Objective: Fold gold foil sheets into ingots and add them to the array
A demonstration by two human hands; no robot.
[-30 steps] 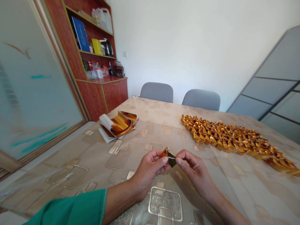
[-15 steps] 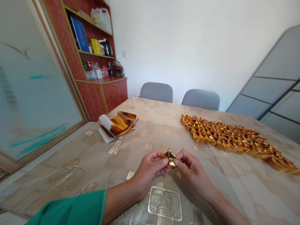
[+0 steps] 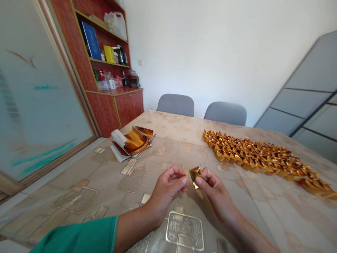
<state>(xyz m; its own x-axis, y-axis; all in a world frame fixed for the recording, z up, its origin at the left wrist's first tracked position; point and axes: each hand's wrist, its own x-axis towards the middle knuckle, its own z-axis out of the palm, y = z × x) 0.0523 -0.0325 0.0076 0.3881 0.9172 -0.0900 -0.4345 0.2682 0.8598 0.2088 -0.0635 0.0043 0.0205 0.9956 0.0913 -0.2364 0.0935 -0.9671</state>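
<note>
A small folded piece of gold foil paper (image 3: 195, 173) is pinched between the thumb and fingers of my right hand (image 3: 210, 189), just above the table. My left hand (image 3: 168, 188) sits beside it with fingers curled and thumb against forefinger; it has a small gap to the foil piece and nothing shows in it. A stack of gold foil sheets (image 3: 133, 138) lies curled on the table at the far left. Rows of several folded gold paper ingots (image 3: 258, 156) cover the right side of the table (image 3: 105, 182).
Two grey chairs (image 3: 176, 104) stand at the table's far edge. A red wooden cabinet (image 3: 113, 102) with shelves of bottles, a book and a kettle fills the left corner. A frosted glass panel lines the left wall, grey panels lean at right.
Both hands held the foil piece between them earlier. Now my left hand has let go and drawn slightly apart, and my right hand alone holds the piece, turned more upright.
</note>
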